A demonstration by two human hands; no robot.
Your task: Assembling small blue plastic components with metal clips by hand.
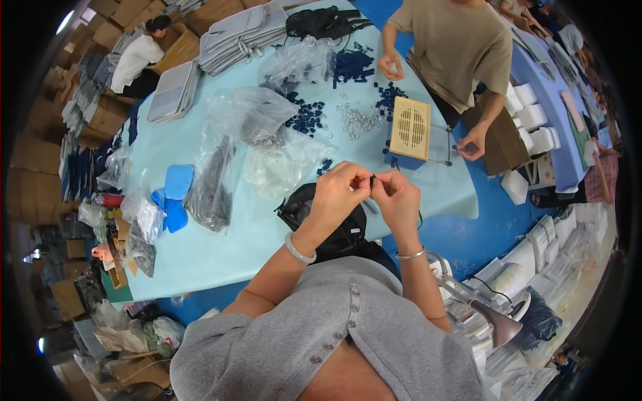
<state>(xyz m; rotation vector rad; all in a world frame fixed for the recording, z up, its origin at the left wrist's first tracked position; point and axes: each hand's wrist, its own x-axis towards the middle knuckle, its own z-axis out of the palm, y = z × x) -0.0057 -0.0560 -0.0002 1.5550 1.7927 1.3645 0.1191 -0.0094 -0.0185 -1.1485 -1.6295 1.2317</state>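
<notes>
My left hand point(340, 195) and my right hand point(399, 202) meet above the table's near edge, both closed in a fingertip pinch. Between them is a small dark piece point(372, 180), too small to make out its kind. Below the hands a black bag point(342, 235) lies partly on the table edge, half hidden by my wrists. Just beyond are a few small dark blue pieces point(325, 165). Farther off, a pile of clear and silvery rings point(360, 120) lies beside more dark blue pieces point(306, 116).
A blue device with a cream slotted top point(410, 128) stands to the right, near a co-worker in a tan shirt point(461, 47). Clear plastic bags point(284, 160) and blue pouches point(177, 197) lie left. Grey flat cases point(241, 37) are stacked at the back. A lamp point(498, 321) stands lower right.
</notes>
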